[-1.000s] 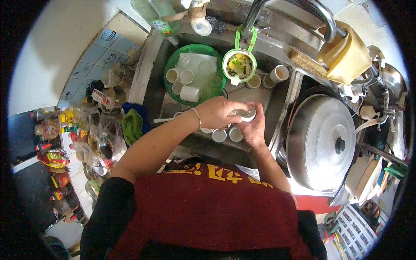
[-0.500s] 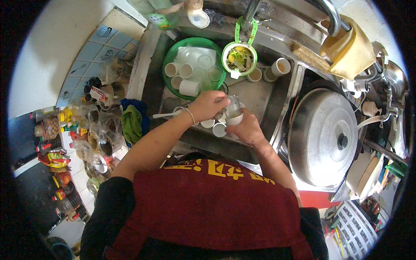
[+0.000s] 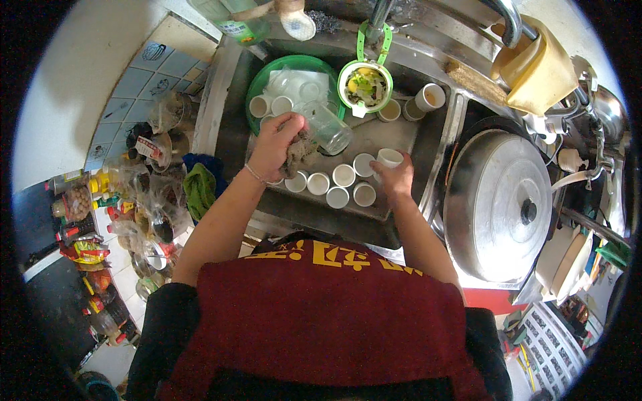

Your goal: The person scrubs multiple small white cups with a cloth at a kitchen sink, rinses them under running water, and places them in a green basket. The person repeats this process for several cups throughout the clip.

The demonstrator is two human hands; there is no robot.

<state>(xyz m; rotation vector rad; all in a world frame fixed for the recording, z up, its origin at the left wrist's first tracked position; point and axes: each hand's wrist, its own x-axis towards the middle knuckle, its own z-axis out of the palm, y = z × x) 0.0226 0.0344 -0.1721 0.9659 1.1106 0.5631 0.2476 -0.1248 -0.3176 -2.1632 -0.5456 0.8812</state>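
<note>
Over the sink, my left hand (image 3: 275, 142) is closed around a clear drinking glass (image 3: 330, 131), tilted with its far end toward the lower right. A grey-brown scouring pad (image 3: 302, 154) is bunched in that same hand. My right hand (image 3: 397, 176) grips a small white cup (image 3: 390, 157), its rim facing up. Between and below the hands, several white cups (image 3: 344, 176) stand close together on the sink bottom. Behind my left hand is a green round basin (image 3: 261, 75) filled with glasses and white cups, partly covered by the hand and glass.
A green-rimmed strainer (image 3: 365, 88) with food scraps hangs from the tap. More cups (image 3: 429, 97) stand at the sink's back right. A large lidded pan (image 3: 498, 207) is to the right, a yellow cloth (image 3: 538, 70) above it. Bottles and jars crowd the left.
My hands have drawn apart: the left moved left and slightly up with the glass, the right moved slightly right and up with the cup. The row of cups below is now uncovered.
</note>
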